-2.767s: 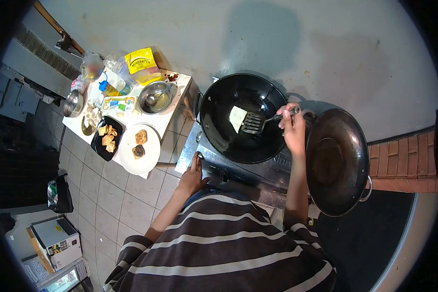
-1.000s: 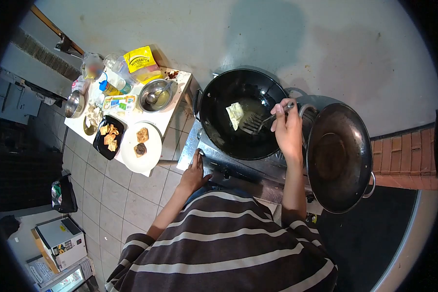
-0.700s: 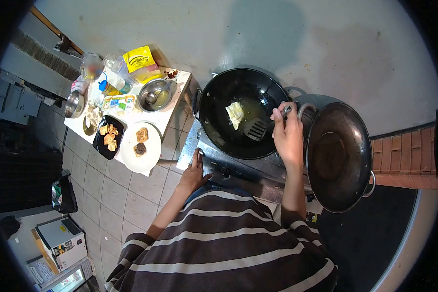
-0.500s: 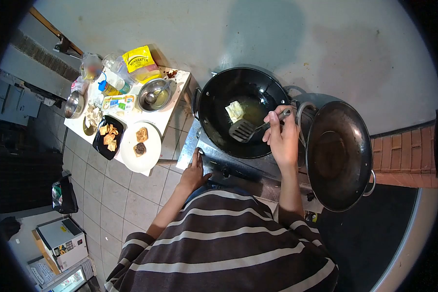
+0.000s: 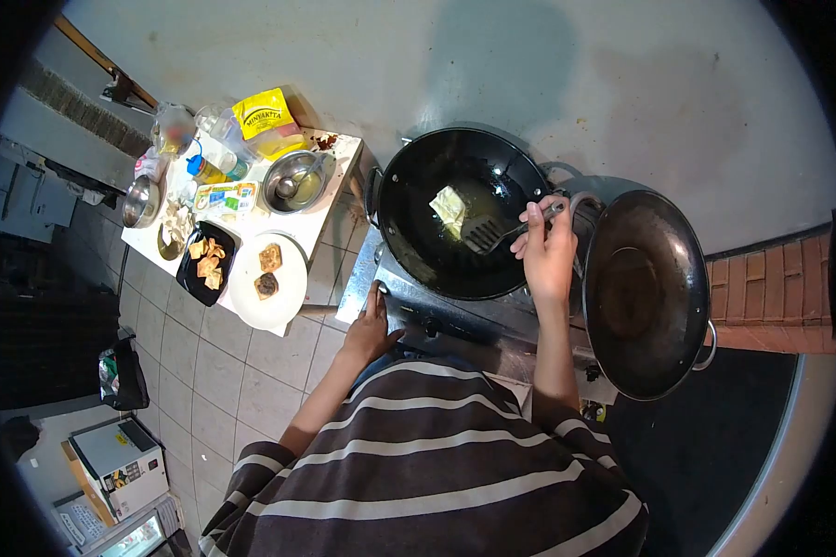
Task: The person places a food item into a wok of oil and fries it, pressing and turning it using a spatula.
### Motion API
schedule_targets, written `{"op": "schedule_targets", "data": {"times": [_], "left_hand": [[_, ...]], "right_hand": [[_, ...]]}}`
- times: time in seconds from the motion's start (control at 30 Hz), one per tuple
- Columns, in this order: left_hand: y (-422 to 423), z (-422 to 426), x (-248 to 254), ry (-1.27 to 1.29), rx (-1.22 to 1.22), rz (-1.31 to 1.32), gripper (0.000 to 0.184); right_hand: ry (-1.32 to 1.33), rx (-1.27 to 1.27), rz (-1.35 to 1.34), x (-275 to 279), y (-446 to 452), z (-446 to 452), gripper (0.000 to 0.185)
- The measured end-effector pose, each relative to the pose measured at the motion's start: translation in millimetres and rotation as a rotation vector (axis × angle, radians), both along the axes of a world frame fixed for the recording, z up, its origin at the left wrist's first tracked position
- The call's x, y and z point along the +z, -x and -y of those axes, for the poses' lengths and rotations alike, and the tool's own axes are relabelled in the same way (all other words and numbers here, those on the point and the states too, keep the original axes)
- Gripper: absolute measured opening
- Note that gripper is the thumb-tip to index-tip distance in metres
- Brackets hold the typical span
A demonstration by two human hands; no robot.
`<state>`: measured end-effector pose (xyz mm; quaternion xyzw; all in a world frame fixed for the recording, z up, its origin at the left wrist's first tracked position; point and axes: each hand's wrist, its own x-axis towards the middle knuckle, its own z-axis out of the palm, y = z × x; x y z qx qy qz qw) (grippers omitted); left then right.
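Observation:
My right hand [image 5: 550, 243] is closed around the handle of a slotted spatula [image 5: 482, 235], whose head is inside a black wok [image 5: 418, 265] on the stove. Just left of the spatula head lies a pale, roughly square piece of food [image 5: 449, 208] in a little oil. The spatula's edge is close to that piece; whether they touch I cannot tell. My left hand [image 5: 370, 332] rests with fingers apart on the metal front edge of the stove [image 5: 395, 288], holding nothing.
A second wok [image 5: 648, 297] sits tilted to the right. On the left, a white table [image 5: 320, 227] bears a white plate [image 5: 283, 311] with two browned pieces, a black tray [image 5: 195, 278] of fried pieces, a steel bowl [image 5: 271, 193] with a ladle and a yellow oil pouch [image 5: 265, 113].
The spatula head has shifted right and slightly up, away from the pale food piece. That piece looks a little turned. My left hand has stayed in place.

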<state>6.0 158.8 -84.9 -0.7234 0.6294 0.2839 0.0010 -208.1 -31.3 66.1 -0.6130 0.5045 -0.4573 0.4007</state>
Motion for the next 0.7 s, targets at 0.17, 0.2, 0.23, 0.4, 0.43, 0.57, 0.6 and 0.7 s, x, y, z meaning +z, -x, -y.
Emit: {"op": "schedule_targets", "data": {"times": [0.17,0.2,0.23,0.4,0.43,0.57,0.6,0.7], "left_hand": [[0.8,0.1,-1.7,0.002,0.006,-0.001,0.088],[0.9,0.8,-1.3,0.008,0.007,-0.002,0.089],[1.2,0.8,-1.2,0.012,0.009,-0.002,0.089],[2.4,1.8,0.6,-0.021,0.02,0.02,0.093],[2.4,2.6,3.4,-0.065,0.026,0.034,0.096],[1.8,2.0,5.4,-0.061,0.03,0.004,0.097],[2.3,1.9,4.1,-0.063,0.034,0.006,0.097],[1.8,2.4,3.0,-0.075,0.038,0.011,0.097]], "right_hand": [[-0.027,-0.015,-0.003,20.2,4.0,-7.7,0.017],[-0.028,-0.019,-0.006,18.1,2.9,-8.2,0.017],[-0.032,0.027,0.105,13.1,1.3,-8.0,0.017],[-0.129,0.114,0.277,-11.7,-5.7,0.0,0.022],[-0.131,0.109,0.272,-15.1,-6.1,1.1,0.023],[-0.158,0.07,0.256,-22.2,-4.8,7.4,0.023],[-0.14,0.049,0.251,-23.9,-3.3,9.4,0.022],[-0.089,0.01,0.217,-22.8,0.8,12.5,0.022]]}}
